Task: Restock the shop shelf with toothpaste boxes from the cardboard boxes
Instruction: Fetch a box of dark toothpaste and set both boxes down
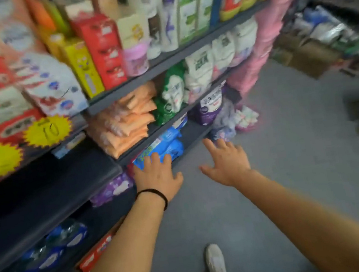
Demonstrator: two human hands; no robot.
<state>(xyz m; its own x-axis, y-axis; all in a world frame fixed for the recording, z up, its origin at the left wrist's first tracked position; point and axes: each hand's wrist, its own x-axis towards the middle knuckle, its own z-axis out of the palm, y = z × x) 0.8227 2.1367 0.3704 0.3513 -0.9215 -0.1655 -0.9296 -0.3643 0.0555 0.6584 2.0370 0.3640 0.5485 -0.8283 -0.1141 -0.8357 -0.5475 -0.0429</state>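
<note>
Dim even indoor light, heavy motion blur throughout, wide-angle bending at edges

Dark shelves [172,60] carry bottles [167,22] and red boxes [104,51] on an upper level, and orange packets [130,124] beside white bags [201,70] below. Blue packs [165,142] lie on a lower shelf. The grey floor [280,156] bears cardboard boxes [305,55] at its far right.

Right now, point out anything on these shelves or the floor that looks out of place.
Small white and pastel packets lie loose on the grey floor at the far shelf end, beside the pink stack. Otherwise the frame is too blurred to judge.
</note>
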